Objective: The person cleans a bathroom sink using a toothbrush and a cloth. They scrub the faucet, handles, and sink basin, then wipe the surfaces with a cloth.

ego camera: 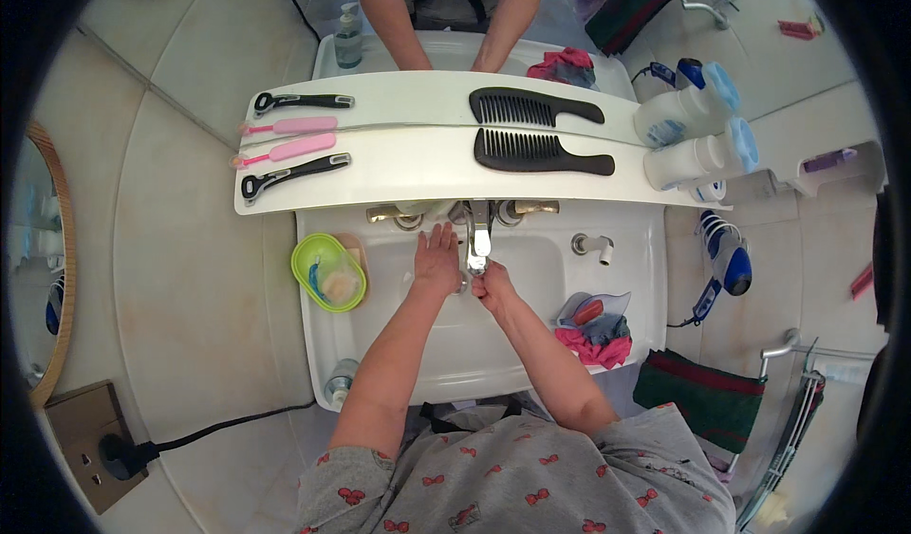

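Over the white sink basin [519, 338], both my bare hands are close to the chrome tap spout [480, 239]. My left hand [436, 258] lies back up just left of the spout, its fingers stretched towards the brass-coloured tap handle [384, 213]. Nothing shows in its grasp. My right hand [496, 286] is at the spout's tip with its fingers curled in. The spout and the hand's own back hide whether it holds anything. Metal near the drain shows between the hands.
Above the sink, a white shelf [406, 168] carries a black comb [544, 155], razors and bottles. A green soap dish [295, 267] stands left, with a pump bottle [341, 381] in front. Cloths [601, 345] lie right. A blue hairdryer [729, 260] hangs on the wall.
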Tool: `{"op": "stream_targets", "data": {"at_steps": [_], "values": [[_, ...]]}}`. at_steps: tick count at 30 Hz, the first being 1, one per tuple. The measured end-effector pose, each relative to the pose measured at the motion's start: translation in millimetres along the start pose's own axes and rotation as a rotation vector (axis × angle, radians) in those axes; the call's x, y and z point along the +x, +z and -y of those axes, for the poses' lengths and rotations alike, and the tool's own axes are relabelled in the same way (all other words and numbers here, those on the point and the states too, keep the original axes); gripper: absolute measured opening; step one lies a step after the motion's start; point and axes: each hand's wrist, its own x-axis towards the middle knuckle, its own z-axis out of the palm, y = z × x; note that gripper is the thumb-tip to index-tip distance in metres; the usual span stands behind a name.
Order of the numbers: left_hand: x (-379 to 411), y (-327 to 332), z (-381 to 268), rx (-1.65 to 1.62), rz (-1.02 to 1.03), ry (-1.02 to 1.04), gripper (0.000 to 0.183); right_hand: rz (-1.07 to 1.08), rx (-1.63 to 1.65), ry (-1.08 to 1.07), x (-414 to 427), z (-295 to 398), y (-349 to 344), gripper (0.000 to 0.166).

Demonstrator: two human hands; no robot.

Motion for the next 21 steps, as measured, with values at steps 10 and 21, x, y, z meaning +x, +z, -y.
{"op": "stream_targets", "data": {"at_steps": [10, 21], "values": [[4.8, -15.4, 7.3, 0.001, 0.07, 0.04, 0.072, -0.06, 0.313, -0.074, -11.1, -3.9, 48.8, 0.02], [12.8, -17.3, 11.6, 0.021, 0.075, 0.094, 0.054, 0.048, 0.599, -0.133, 28.0, -6.2, 42.4, 0.019]]}}
